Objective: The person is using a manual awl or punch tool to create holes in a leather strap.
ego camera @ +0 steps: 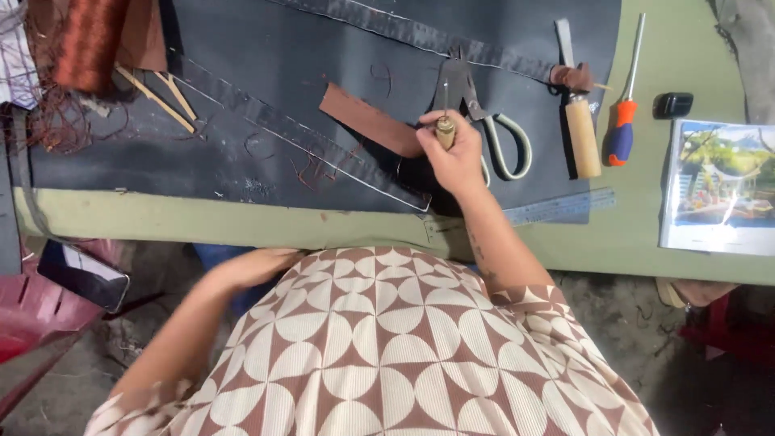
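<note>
My right hand (452, 157) had a closed grip on a wooden-handled awl (445, 127), its metal point standing up over the dark mat (266, 48) on the green surface (646, 234). A brown leather strip (367, 121) lay just beside that hand, touching it at the strip's lower end. Grey-handled scissors (500, 141) lay just to the right, then a wooden-handled knife (581, 129) and an orange-and-blue screwdriver (622, 129). My left hand (254, 266) was down below the surface edge, against my patterned shirt (395, 355); I could not tell its grip.
</note>
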